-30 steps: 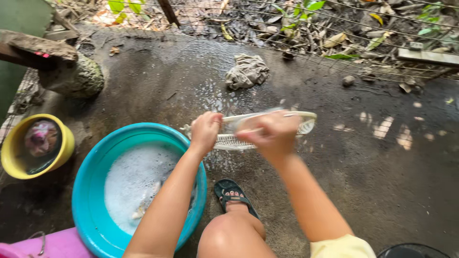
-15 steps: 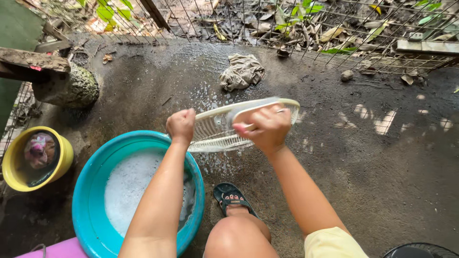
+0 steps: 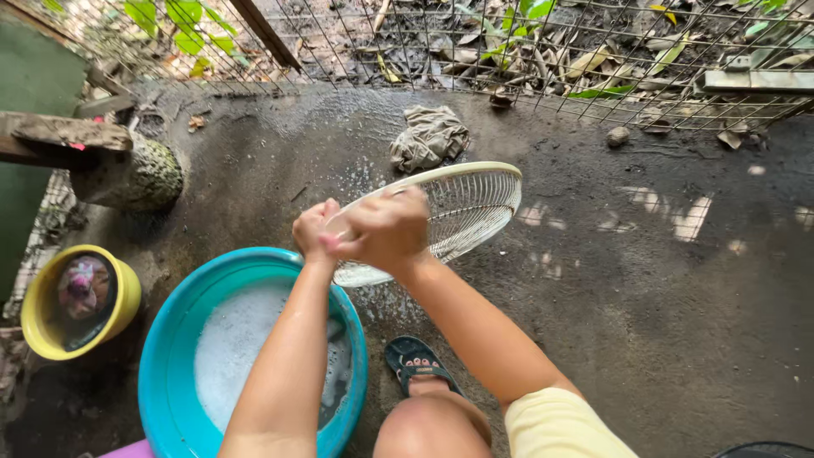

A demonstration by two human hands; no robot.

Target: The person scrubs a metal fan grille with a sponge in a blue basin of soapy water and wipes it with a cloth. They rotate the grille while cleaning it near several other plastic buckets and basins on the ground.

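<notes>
A cream wire fan grille [image 3: 462, 208] is held tilted above the wet concrete, its round face turned up toward me. My left hand [image 3: 312, 231] grips its near left rim. My right hand [image 3: 383, 229] is closed right beside the left one, over the same part of the grille; what it holds is blurred. Below my arms stands a teal basin [image 3: 165, 356] of soapy, foamy water.
A yellow bucket [image 3: 34, 305] with cloth inside sits at the left. A crumpled grey rag [image 3: 430, 136] lies on the concrete near a wire fence [image 3: 543, 51]. A stone [image 3: 131, 174] stands under a plank at the left. My sandalled foot [image 3: 415, 360] is by the basin.
The grille has tipped up from nearly flat to face me. My right hand has slid left along it until it sits next to my left hand.
</notes>
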